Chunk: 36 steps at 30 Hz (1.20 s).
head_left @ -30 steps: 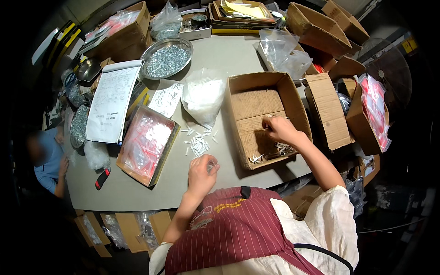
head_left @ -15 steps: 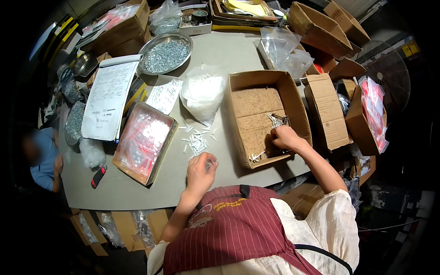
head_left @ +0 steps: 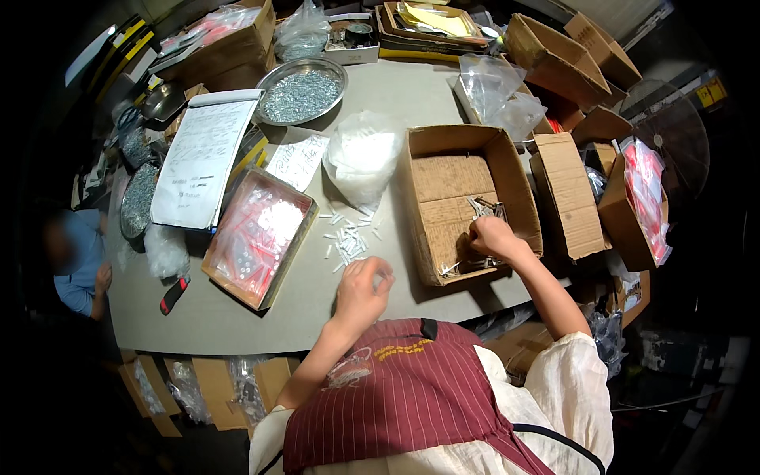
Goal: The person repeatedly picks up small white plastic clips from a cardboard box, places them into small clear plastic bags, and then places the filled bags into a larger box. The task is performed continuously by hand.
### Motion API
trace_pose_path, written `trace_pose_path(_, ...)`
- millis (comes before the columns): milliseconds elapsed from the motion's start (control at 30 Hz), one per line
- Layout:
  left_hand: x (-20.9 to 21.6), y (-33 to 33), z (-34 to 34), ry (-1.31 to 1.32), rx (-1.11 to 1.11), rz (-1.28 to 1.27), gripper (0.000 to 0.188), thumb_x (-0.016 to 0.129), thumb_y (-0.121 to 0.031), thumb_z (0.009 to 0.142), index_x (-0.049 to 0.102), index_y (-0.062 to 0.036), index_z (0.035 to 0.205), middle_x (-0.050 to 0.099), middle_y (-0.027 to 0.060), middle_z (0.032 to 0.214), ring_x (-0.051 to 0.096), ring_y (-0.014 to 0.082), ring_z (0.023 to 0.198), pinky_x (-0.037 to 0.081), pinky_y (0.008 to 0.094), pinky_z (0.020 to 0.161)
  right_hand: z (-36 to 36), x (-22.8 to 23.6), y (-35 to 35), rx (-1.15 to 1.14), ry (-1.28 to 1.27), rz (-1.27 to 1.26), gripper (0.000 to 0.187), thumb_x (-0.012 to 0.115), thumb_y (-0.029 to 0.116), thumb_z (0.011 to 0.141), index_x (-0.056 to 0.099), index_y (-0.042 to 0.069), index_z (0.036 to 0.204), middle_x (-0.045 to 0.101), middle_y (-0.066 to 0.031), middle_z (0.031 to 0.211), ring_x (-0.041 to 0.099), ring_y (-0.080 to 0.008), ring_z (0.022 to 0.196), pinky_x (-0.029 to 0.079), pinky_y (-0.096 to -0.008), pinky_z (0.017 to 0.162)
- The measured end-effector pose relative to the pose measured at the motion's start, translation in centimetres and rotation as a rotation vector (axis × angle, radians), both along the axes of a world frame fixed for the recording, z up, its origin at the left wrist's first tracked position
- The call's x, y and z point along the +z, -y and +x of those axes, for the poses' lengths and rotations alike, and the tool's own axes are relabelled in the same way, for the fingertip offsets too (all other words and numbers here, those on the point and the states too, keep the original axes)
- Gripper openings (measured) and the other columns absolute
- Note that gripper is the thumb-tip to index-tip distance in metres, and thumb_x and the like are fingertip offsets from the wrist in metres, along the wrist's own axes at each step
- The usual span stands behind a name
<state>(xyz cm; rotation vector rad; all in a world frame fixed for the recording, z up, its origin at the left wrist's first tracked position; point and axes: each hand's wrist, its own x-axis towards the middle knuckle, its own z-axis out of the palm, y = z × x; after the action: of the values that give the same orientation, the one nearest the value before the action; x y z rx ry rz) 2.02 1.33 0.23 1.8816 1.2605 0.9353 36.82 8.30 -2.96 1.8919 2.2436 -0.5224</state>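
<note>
My left hand (head_left: 363, 293) hovers above the table's near side with fingers curled round a small clear plastic bag (head_left: 384, 280), mostly hidden by the hand. Just beyond it lies a loose pile of short white plastic plugs (head_left: 349, 242). My right hand (head_left: 492, 237) reaches into an open cardboard box (head_left: 453, 176), its fingers closed and pointing down among long metal screws (head_left: 487, 207). What those fingertips pinch, if anything, is hidden. More metal pieces (head_left: 450, 270) lie in the box's near left corner.
Behind the plugs stands a white plastic bag (head_left: 363, 158). To the left are a box of red-edged packets (head_left: 257, 237), a clipboard (head_left: 198, 162) and a red-black cutter (head_left: 174, 295). A metal bowl of small hardware (head_left: 302, 93) stands behind. Another person (head_left: 81, 261) is at far left.
The whole view has shifted slightly. My left hand has moved a little to the right and turned, its fingers rounding more. My right hand stays down in the cardboard box.
</note>
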Motion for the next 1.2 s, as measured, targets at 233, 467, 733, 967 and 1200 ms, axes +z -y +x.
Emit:
trace_pose_path(233,-0.1,0.6,-0.6,-0.048,-0.018,-0.022,0.016,0.074,-0.007,0.084,0.064,-0.0081,0.096,0.07,0.0093,0.093,0.066,0.0351,0.096,0.048,0.0438,0.089,-1.2,0.6,0.4,0.033,-0.049,0.0,0.023,0.068,0.016,0.075,0.074,0.0,0.09,0.072,-0.0258,0.087,0.071,-0.0423,0.084,0.057,-0.0492,0.077)
trace_pose_path(467,1.4,0.3,0.4,0.007,-0.076,-0.055,0.017,0.074,-0.011,0.085,0.064,-0.0083,0.099,0.069,0.0093,0.095,0.066,0.0327,0.098,0.047,0.0426,0.093,-5.8,12.3,1.7,-0.297,-0.958,-0.119,0.014,0.069,-0.001,0.09,0.066,-0.004,0.104,0.07,-0.0055,0.086,0.069,-0.0103,0.079,0.058,-0.0278,0.068)
trace_pose_path(733,2.6,-0.6,3.0,0.133,-0.153,-0.036,0.031,0.08,-0.005,0.075,0.059,-0.0025,0.097,0.068,0.0195,0.093,0.065,0.0404,0.087,0.05,0.0459,0.078,-14.6,14.8,7.2,0.48,-0.402,0.326,0.032,0.069,0.01,0.079,0.052,0.008,0.106,0.065,-0.0116,0.075,0.067,-0.0357,0.071,0.051,-0.0464,0.061)
trace_pose_path(967,2.1,0.5,1.3,0.395,-0.215,-0.23,0.029,0.078,-0.009,0.083,0.062,-0.0034,0.106,0.068,0.0091,0.092,0.065,0.0155,0.087,0.053,0.0339,0.079,-13.7,17.0,6.9,0.457,-0.68,0.309,0.045,0.07,0.001,0.077,0.058,0.003,0.12,0.066,-0.0164,0.086,0.067,-0.0389,0.082,0.052,-0.0487,0.07)
trace_pose_path(1200,2.7,0.6,1.3,0.291,-0.188,-0.159,0.027,0.074,-0.011,0.085,0.061,-0.0033,0.107,0.069,0.015,0.096,0.069,0.0269,0.091,0.053,0.0377,0.08,-13.7,16.5,6.8,0.276,-0.497,0.249,0.014,0.072,0.013,0.094,0.069,0.001,0.1,0.066,-0.0124,0.084,0.068,-0.028,0.078,0.055,-0.0352,0.068)
